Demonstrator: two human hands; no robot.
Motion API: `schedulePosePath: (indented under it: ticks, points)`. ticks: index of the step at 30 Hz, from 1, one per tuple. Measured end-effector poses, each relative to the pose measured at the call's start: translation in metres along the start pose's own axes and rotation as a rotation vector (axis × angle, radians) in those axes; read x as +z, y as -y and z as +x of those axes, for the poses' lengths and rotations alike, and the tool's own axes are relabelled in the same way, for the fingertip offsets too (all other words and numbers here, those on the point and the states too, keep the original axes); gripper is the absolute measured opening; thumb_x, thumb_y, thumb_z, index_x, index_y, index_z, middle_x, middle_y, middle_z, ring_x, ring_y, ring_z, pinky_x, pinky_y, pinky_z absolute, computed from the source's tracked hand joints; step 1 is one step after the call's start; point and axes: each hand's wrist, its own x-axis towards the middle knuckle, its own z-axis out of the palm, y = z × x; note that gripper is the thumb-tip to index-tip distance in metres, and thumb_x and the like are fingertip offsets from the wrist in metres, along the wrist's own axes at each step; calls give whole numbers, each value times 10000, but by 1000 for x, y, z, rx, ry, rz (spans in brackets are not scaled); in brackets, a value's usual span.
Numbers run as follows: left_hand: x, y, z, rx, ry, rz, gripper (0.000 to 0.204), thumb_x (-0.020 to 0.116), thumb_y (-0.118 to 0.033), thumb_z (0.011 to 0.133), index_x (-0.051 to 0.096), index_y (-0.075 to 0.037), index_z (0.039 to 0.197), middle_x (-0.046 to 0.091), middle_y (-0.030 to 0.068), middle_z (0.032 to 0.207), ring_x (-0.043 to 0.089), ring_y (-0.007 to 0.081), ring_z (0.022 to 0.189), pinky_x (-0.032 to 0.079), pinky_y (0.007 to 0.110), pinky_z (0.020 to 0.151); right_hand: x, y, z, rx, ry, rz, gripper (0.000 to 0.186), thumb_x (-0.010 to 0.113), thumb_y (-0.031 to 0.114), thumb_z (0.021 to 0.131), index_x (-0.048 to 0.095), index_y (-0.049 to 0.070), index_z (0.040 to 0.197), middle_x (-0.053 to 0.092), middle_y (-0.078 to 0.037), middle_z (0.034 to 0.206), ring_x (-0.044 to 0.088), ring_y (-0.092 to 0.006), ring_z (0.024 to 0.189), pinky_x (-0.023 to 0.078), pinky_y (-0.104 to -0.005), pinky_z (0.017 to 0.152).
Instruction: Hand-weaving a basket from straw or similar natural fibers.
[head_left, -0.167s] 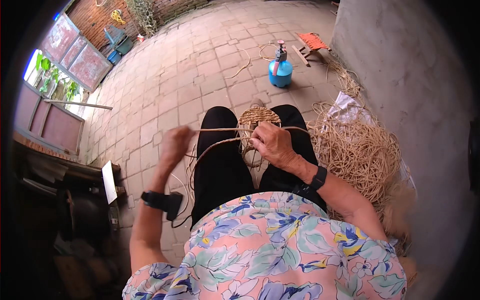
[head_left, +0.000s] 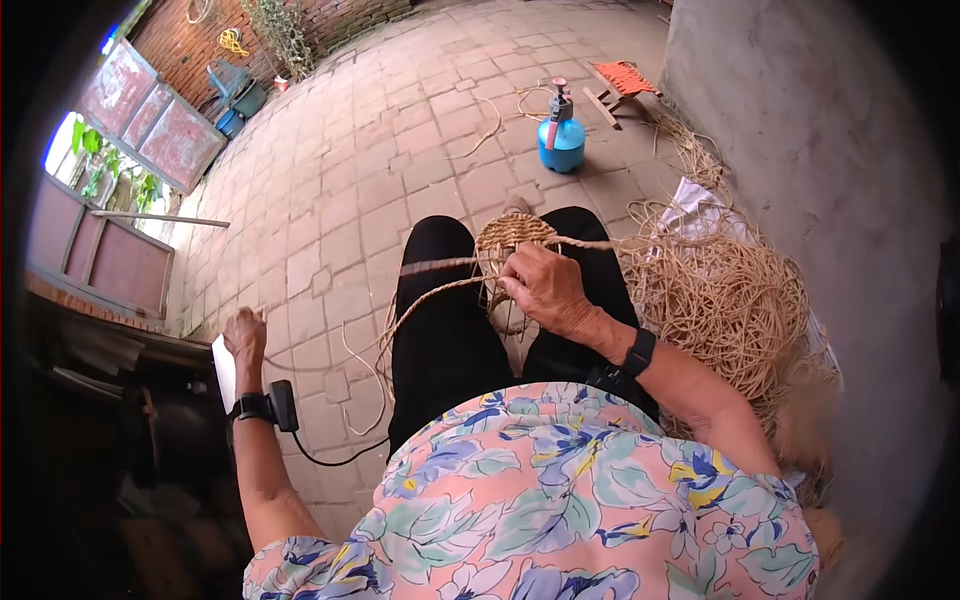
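Hands wide apart: the left hand (head_left: pixel 243 335) stretches well out to the person's left, fingers curled, near a flat white panel (head_left: pixel 223 372), and it's too blurred to tell whether those fingers grip a cord. Right hand (head_left: pixel 545 285), meanwhile, is in the thick of it, closed on the lower part of a small tan woven piece of twisted cord (head_left: pixel 512 231). And there it sits, that piece, between the knees of the black trousers (head_left: pixel 440 345)! Its far end is a packed, rounded band, rows of cord lying snugly together, golden-tan and ropy; nearer the body it opens into thin, spaced strands with gaps between, partly covered by the hand. Two lengths of tan cord (head_left: pixel 440 290) run out across the left thigh, the upper one a blurred streak, the lower one curving downward. Off the other side, a strand crosses the right thigh toward a big tangled heap of tan cord (head_left: pixel 740 310), a crumpled white sack (head_left: pixel 690 210) showing at its far side. Out ahead on the paving (head_left: pixel 350 190) stand a round-bodied blue pump sprayer (head_left: pixel 562 147) and, farther off, a low stool with an orange seat (head_left: pixel 625 80).
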Motion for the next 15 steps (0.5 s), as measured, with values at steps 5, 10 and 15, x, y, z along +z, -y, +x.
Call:
schedulePosePath:
  ticks: [5,10,15]
  points:
    - [-62,-142,-47,465,-70,-692,297,700,-219,832,708,-87,1099,699,146,1106,671,325,1026,528,408,860,-6,-7,-5,22,-2,-40,163,752,151,783,601,90,795,582,-69,792,647,-277,747,518,-402,633]
    - [-139,-274,-138,958,-83,-1025,184,681,-121,888,687,-35,1051,697,158,1077,678,343,958,540,368,822,-4,-4,-4,32,12,-24,153,747,152,783,608,90,800,581,-72,792,640,-281,726,514,-405,630]
    - [-119,-255,-124,971,36,-1020,149,618,-159,930,685,-26,939,674,177,886,653,391,815,511,431,703,-7,-12,-4,0,-8,7,126,734,147,800,625,83,801,585,-75,776,632,-286,714,497,-401,629]
